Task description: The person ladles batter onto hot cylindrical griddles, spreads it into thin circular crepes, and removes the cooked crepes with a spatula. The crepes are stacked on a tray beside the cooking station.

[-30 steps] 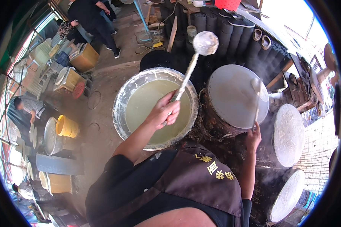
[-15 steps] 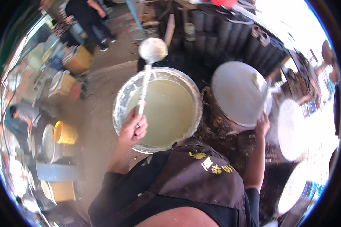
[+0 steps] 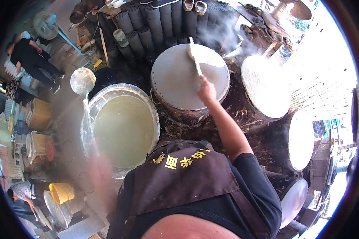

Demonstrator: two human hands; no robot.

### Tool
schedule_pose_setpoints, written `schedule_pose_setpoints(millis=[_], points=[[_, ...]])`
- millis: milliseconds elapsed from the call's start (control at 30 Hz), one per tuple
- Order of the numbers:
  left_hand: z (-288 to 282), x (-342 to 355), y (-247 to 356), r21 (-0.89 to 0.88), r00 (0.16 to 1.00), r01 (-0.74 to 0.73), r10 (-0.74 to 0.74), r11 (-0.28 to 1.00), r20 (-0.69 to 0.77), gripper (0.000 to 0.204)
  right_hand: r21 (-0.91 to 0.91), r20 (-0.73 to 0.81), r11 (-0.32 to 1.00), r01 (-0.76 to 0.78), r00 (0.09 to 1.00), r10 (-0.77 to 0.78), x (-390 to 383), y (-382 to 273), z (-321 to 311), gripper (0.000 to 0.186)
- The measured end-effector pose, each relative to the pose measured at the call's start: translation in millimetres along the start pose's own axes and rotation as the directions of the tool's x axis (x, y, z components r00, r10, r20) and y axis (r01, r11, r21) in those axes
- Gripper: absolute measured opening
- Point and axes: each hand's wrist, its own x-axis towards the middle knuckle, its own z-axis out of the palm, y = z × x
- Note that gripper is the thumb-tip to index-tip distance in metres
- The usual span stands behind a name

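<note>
Across the round white griddle top (image 3: 171, 75) in front of me lies a pale, coated spreader (image 3: 193, 55). My right hand (image 3: 206, 91) is closed round its near end. My left hand (image 3: 101, 169) is smeared by motion at the near left rim of a large tub (image 3: 155, 119). Pale, greenish-cream liquid (image 3: 123, 127) fills much of this tub. A long-handled ladle (image 3: 83, 81) has its coated bowl beyond the tub's far left rim. Its handle runs back along the left rim toward my left hand; the blur hides whether the fingers hold it.
More white-topped round drums (image 3: 266, 87) curve round to my right, with steam at the back. Dark cylindrical briquettes (image 3: 151, 24) are stacked behind the griddle. Far left are a fan (image 3: 46, 24), a standing person (image 3: 34, 59) and a yellow bucket (image 3: 62, 193).
The view has swung right. My right hand has moved from the griddle's right edge to its near middle with the spreader. The ladle's bowl has shifted left, and my left hand is now blurred.
</note>
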Motion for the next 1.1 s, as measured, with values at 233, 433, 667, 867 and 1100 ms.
schedule_pose_setpoints(millis=[233,433,667,867,1100], points=[[21,-6,-26,0.073,0.999,-0.043,0.044,0.996,-0.015,0.047,0.118,-0.054,0.975,0.189,0.981,-0.184,35,48,-51,0.044],[45,3,-45,-0.004,1.000,-0.004,0.004,1.000,-0.012,0.047,0.121,0.125,0.986,0.115,0.984,-0.130,32,5,-14,0.032],[49,-6,-55,-0.050,0.999,-0.048,0.049,0.998,0.023,0.048,0.177,-0.066,0.943,0.282,0.959,-0.274,76,55,-33,0.030],[63,-12,-66,0.050,0.993,-0.049,0.054,0.998,-0.109,0.049,0.171,0.240,0.962,0.213,0.938,-0.251,54,26,-24,0.035],[71,-23,-71,0.136,0.989,-0.003,0.023,0.991,-0.149,0.047,0.211,0.206,0.945,0.252,0.933,-0.295,81,47,-74,0.046]])
